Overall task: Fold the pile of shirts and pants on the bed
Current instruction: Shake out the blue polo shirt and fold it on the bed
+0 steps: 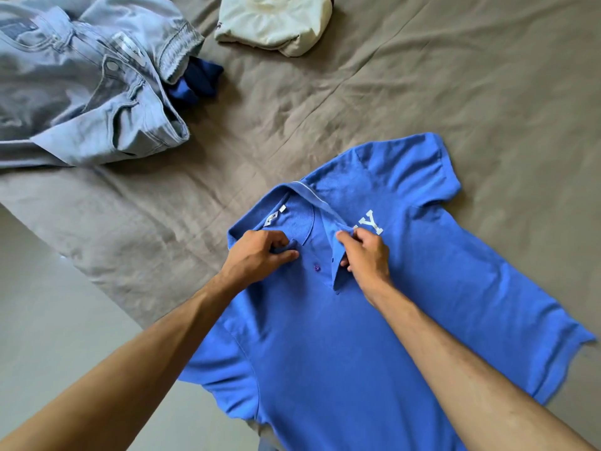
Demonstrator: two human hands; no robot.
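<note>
A blue polo shirt (pixel 328 340) with a white letter on the chest lies face up and spread flat on the bed, its collar towards the far left. My left hand (pixel 257 255) pinches the left side of the collar and placket. Across the open placket, my right hand (pixel 366 255) pinches the right flap, beside the buttons. Light blue jeans (pixel 81 83) lie crumpled at the far left with a dark blue garment (pixel 198 83) poking out from under them. A folded cream shirt (pixel 276 22) sits at the far edge.
The bed is covered by a wrinkled grey-brown sheet (pixel 357 102). Its near-left edge runs diagonally, with pale grey floor (pixel 48 314) beyond it. The polo's bottom left part hangs over that edge.
</note>
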